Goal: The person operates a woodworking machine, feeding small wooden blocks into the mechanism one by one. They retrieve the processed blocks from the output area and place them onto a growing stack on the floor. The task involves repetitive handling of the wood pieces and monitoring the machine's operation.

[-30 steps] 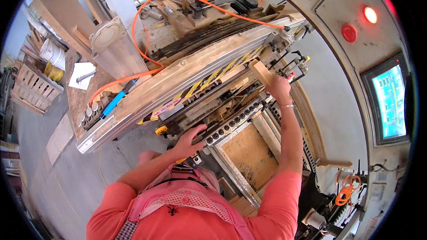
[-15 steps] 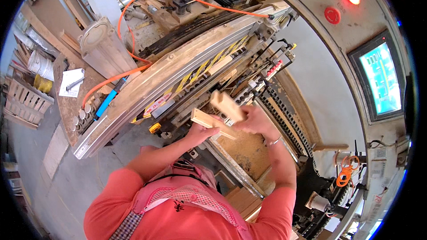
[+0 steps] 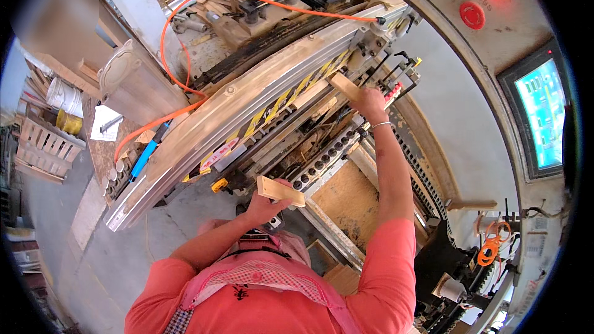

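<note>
My left hand [image 3: 265,206] is closed around a short pale wooden block [image 3: 280,192], held low in front of my body. Reaching far ahead, my right hand [image 3: 370,102] grips the near end of a second wooden block [image 3: 344,86]. That block sits over the machine's feed area, close to the yellow-and-black striped rail [image 3: 272,111]; whether it touches the machine cannot be made out. A row of dark round rollers [image 3: 318,166] lies between my two hands. Below my right forearm is a tray of sawdust [image 3: 346,201].
A control panel with a lit screen [image 3: 539,114] and a red stop button [image 3: 472,15] curves along the right. An orange hose [image 3: 164,43] loops over the long rail [image 3: 204,120]. A blue tool [image 3: 148,151] lies at the left. Chain tracks [image 3: 424,173] run beside my right arm.
My hands have parted. The right one has carried its block forward over the machine, while the left has drawn slightly back and down with its own block. A blurred shape appears at upper left.
</note>
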A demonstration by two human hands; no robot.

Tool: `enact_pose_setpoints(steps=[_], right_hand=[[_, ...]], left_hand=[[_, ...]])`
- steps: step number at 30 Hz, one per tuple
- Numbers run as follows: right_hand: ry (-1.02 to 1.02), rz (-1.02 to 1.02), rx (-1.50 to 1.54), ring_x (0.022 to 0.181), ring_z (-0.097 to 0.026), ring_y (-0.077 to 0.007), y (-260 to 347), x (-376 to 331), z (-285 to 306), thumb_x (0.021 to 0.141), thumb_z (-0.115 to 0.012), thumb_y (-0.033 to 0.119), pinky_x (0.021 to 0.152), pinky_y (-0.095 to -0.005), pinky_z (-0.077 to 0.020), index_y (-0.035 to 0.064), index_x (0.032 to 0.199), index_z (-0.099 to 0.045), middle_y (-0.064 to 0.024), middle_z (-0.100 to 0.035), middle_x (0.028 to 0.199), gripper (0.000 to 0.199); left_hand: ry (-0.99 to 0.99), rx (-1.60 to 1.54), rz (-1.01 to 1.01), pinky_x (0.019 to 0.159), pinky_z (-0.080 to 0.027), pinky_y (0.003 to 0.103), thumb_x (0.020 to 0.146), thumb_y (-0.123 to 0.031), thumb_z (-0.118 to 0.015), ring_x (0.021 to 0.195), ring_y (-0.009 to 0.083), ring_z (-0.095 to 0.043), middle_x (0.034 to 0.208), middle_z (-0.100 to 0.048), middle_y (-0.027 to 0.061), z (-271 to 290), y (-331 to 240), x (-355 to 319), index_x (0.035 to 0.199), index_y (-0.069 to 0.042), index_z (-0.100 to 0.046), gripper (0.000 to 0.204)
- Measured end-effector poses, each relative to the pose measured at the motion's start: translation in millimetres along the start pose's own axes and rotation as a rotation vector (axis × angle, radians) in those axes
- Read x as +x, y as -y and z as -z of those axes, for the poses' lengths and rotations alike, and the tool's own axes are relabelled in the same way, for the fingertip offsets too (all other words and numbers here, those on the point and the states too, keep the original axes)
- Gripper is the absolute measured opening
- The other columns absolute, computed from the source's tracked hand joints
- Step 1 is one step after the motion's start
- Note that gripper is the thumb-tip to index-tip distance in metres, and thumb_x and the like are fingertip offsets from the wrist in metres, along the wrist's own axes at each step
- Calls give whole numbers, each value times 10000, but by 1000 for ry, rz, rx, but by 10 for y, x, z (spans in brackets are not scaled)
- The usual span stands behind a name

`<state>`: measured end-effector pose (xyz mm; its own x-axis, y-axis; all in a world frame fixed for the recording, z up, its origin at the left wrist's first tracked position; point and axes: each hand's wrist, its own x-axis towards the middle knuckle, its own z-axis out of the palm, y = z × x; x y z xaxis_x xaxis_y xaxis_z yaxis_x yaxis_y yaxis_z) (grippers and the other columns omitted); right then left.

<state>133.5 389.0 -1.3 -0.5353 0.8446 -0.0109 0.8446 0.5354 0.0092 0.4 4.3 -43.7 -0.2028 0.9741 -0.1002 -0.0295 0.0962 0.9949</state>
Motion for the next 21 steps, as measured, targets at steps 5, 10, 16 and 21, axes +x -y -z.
enact_pose_setpoints(steps=[5, 10, 16, 21], right_hand=[[-27, -31, 47, 868, -612, -316, 56, 60, -52, 629, -736, 415, 759, -406, -508, 43, 832, -666, -147, -655, 842, 430], [-94, -57, 58, 980, -574, -314, 50, -7, -68, 653, -725, 429, 773, -430, -498, 43, 896, -622, -139, -654, 856, 468], [-69, -117, 74, 929, -600, -304, 82, -65, -40, 697, -667, 482, 726, -413, -495, 54, 869, -636, -138, -665, 839, 462], [-119, -121, 75, 833, -638, -284, 109, -96, -59, 703, -687, 405, 720, -387, -518, 52, 845, -664, -135, -664, 826, 381]], left_hand=[[-27, 15, -42, 809, -480, 288, 769, -57, -689, 941, 130, -586, 1031, -615, 63, -17, 0, 20, 1095, -23, -537, 362], [-7, -14, -73, 831, -471, 291, 776, -27, -667, 972, 140, -575, 1051, -604, 78, -24, 1, 50, 1095, -13, -521, 352], [47, -123, -22, 895, -439, 312, 778, 22, -632, 1025, 158, -556, 1099, -582, 95, -12, 17, 66, 1130, -5, -479, 385], [47, -186, -44, 940, -405, 310, 787, 52, -598, 1055, 173, -536, 1127, -568, 91, -4, 83, 55, 1157, -15, -462, 399]])
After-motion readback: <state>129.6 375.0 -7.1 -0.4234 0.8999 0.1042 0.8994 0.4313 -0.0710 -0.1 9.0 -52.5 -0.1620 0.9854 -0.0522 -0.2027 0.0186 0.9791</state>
